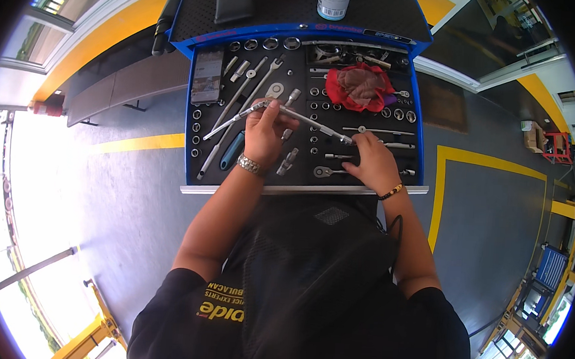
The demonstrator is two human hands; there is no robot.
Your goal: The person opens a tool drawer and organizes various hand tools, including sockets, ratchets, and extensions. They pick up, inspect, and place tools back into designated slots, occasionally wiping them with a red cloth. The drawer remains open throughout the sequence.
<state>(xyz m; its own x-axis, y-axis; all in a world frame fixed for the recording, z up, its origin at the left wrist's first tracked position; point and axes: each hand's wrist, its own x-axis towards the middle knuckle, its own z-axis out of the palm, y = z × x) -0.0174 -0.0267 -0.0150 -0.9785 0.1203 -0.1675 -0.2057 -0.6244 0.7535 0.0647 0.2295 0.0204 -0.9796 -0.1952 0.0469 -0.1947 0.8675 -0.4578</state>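
Note:
My left hand (264, 135) is closed around long chrome socket-tool bars above the open drawer. One slim bar (228, 124) slants down to the left from my fingers. A thicker extension bar (311, 122) runs right toward my right hand (375, 164). My right thumb and fingers are bent at that bar's far end; whether a separate socket sits there is too small to tell. Below my left hand lie a blue-handled tool (232, 151) and a universal joint (287, 161). A ratchet (327, 172) lies beside my right fingertips.
The blue-edged drawer (300, 190) holds several sockets, wrenches and bars in dark foam. A phone (207, 76) lies at its left; a red cloth (359, 86) bunches at the far right. On the cabinet top are a black wallet-like item (234, 4) and a spray can (334, 1).

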